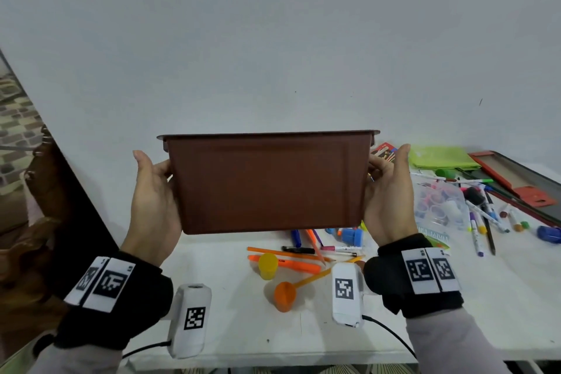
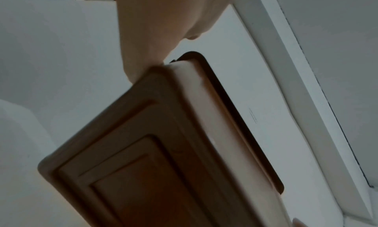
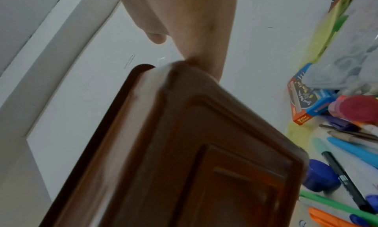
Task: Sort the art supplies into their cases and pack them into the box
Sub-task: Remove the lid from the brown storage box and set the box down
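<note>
Both hands hold a brown plastic box [image 1: 267, 182] level in the air above the white table [image 1: 243, 322]. My left hand [image 1: 156, 188] grips its left end and my right hand [image 1: 387, 188] grips its right end, thumbs up near the rim. The wrist views show the box's underside [image 2: 163, 166] [image 3: 204, 149]; its inside is hidden. Under and right of the box lie loose pens and pencils [image 1: 303, 253], a yellow paint pot [image 1: 267, 265], an orange pot [image 1: 285, 296] and a blue pot [image 1: 352, 235].
Right of the box are a clear plastic case of paint pots [image 1: 440, 206], a green pouch [image 1: 440, 156], a watercolour carton [image 3: 306, 104], scattered markers [image 1: 485, 218] and a red flat case [image 1: 516, 182]. A white wall stands close behind. Dark wooden furniture [image 1: 45, 191] stands left.
</note>
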